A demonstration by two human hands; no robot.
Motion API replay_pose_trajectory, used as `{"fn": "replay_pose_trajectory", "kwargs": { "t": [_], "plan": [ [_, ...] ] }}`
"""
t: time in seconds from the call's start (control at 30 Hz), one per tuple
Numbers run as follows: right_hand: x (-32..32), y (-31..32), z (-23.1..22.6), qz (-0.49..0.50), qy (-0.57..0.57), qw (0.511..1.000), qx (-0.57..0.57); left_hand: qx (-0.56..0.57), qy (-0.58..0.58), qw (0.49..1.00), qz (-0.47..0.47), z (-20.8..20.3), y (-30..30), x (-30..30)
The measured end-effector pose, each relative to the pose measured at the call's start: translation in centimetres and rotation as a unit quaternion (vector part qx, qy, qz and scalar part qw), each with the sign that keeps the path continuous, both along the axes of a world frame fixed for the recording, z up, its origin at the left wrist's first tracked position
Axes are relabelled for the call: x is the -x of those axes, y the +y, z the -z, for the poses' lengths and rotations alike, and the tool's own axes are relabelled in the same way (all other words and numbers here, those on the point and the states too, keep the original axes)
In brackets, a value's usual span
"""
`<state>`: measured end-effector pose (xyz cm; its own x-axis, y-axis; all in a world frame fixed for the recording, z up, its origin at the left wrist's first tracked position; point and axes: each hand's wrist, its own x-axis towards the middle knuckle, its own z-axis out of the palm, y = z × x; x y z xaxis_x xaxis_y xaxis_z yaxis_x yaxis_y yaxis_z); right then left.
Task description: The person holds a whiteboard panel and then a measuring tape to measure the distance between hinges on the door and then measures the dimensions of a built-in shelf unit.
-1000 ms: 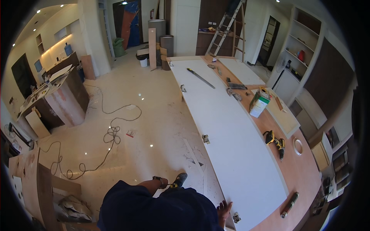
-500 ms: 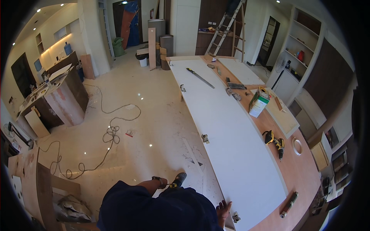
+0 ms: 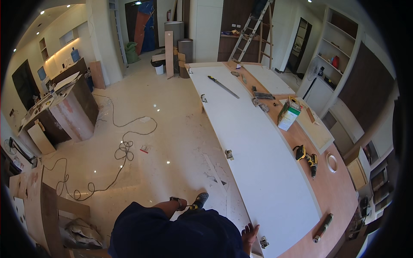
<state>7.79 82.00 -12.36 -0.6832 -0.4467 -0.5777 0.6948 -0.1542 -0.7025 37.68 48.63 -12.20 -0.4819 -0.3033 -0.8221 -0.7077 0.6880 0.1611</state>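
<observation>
My left hand [image 3: 182, 204] is low in front of my body with its fingers closed. A small tool with a yellow-and-black handle [image 3: 194, 207] juts out from it beside my shoe [image 3: 201, 198]; its exact kind is too small to tell. At the near left edge of a long white door panel [image 3: 262, 172], my right hand [image 3: 249, 234] rests with fingers apart, holding nothing. Close to it, a metal hinge [image 3: 263, 242] is fixed on the panel's edge. Farther up that edge sit more hinges, including a middle hinge [image 3: 229, 155]. A handsaw [image 3: 223, 87] lies on the panel's far part.
Right of the panel, the wooden worktop [image 3: 335, 193] bears a cordless drill [image 3: 307, 161], a tape roll [image 3: 331, 163], a rectangular can [image 3: 289, 114] and a dark cylindrical tube [image 3: 323, 228]. A cable [image 3: 124, 150] loops over the floor at left. A stepladder [image 3: 251, 34] stands behind.
</observation>
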Motion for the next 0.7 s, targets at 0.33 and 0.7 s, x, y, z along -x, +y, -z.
{"fn": "replay_pose_trajectory", "kwargs": {
  "t": [0.33, 0.7],
  "plan": [
    [0.2, 0.4, 0.4, -0.001, -0.008, 1.000, -0.008, 0.005, 0.006, 1.000, -0.028, -1.0, 0.1, 0.2],
    [0.5, 0.6, 1.0, -0.003, -0.023, 1.000, 0.000, -0.006, 0.000, 1.000, -0.019, -1.7, 0.1, 0.3]
  ]
}}
